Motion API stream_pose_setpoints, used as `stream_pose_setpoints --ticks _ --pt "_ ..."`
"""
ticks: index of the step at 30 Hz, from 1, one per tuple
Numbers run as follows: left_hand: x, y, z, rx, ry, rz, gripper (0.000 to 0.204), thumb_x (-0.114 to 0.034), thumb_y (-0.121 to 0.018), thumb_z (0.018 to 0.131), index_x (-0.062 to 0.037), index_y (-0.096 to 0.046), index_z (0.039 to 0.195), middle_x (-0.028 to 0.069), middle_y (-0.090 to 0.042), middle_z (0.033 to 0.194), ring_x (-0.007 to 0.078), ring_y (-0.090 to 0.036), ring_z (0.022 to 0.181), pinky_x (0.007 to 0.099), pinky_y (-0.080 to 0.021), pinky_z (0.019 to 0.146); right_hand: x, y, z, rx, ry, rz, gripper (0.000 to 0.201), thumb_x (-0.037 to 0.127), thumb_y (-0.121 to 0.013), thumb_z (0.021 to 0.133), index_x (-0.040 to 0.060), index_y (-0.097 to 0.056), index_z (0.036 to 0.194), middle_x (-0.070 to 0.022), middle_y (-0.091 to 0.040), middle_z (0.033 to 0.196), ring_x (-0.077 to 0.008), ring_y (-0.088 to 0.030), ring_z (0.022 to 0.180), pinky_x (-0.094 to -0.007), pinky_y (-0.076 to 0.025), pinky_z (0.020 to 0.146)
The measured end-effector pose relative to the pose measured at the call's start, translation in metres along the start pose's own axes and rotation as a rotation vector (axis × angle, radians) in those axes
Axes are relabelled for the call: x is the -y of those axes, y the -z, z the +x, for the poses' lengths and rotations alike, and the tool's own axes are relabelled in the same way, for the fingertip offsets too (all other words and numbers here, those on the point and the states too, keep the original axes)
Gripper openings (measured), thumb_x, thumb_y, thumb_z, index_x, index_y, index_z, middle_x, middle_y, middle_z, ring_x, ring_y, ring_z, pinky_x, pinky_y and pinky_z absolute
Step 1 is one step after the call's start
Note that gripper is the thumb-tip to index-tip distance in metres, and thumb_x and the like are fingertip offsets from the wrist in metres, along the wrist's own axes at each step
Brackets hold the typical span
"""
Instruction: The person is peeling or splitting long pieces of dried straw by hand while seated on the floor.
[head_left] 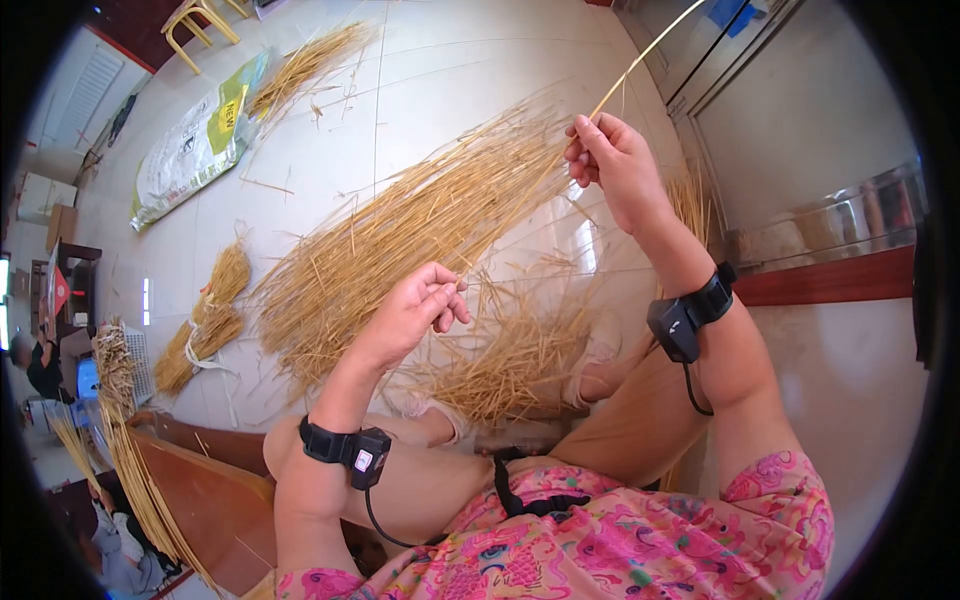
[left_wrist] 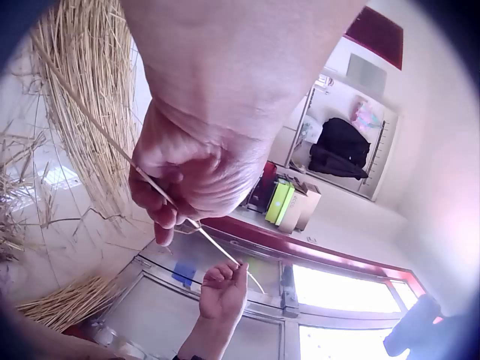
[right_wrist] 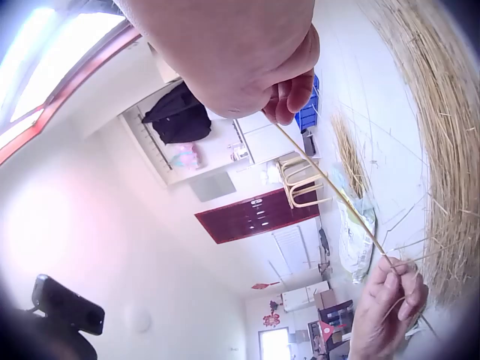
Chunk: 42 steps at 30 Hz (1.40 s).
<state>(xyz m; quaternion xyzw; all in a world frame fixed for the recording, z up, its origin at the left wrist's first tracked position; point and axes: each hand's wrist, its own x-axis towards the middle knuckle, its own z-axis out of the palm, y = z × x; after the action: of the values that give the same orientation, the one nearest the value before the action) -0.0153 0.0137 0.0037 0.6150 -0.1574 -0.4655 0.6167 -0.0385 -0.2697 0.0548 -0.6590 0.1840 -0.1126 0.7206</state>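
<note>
Golden straw point(head_left: 630, 70), pinched by the left hand point(head_left: 412, 308) and, toward two o'clock, the right hand point(head_left: 622, 168) — uneven pulling could snap its slender stem.

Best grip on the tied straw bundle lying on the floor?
Around the middle of the bundle, close to the white tie, coming from above. It lies lengthwise on the floor with its upper side exposed, and the tie should keep it together there.
</note>
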Motion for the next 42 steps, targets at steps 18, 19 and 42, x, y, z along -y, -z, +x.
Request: stream_pose_setpoints --ticks 18,19,42 --pt "0.005 -0.012 0.017 -0.258 -0.134 0.137 0.015 -0.013 -0.054 0.091 0.0007 -0.059 0.095 0.0059 -0.063 0.078 0.0062 -0.054 0.064 0.0187 -0.043 0.059 -0.011 -0.012 -0.01 0.067 -0.032 -0.1 0.022 0.021 -0.054 0.092 0.0018 -0.054 0.082 -0.0051 -0.06 0.07 -0.0085 -0.056 0.056 -0.0207 -0.043 0.048" --pt "0.003 -0.015 0.016 -0.282 -0.151 0.168 0.014 -0.012 -0.054 0.09 0.0009 -0.059 0.094 0.0067 -0.064 0.078 0.0067 -0.055 0.065 0.0191 -0.044 0.06 -0.011 -0.012 -0.01 0.052 -0.03 -0.114 0.022 0.021 -0.055 0.092 0.0018 -0.054 0.082 -0.0053 -0.06 0.069 -0.0086 -0.056 0.056 -0.0204 -0.043 0.047" --pt "0.012 0.0 0.021 -0.528 -0.234 0.36 0.007 -0.004 -0.055 0.085 0.0 -0.061 0.084 0.0037 -0.064 0.077 0.0062 -0.057 0.065 0.0183 -0.044 0.056 -0.016 -0.033 -0.028 0.162 -0.028 -0.072 0.019 0.017 -0.053 0.093 -0.0005 -0.051 0.086 -0.0094 -0.063 0.072 -0.0108 -0.06 0.056 -0.0205 -0.045 0.045"
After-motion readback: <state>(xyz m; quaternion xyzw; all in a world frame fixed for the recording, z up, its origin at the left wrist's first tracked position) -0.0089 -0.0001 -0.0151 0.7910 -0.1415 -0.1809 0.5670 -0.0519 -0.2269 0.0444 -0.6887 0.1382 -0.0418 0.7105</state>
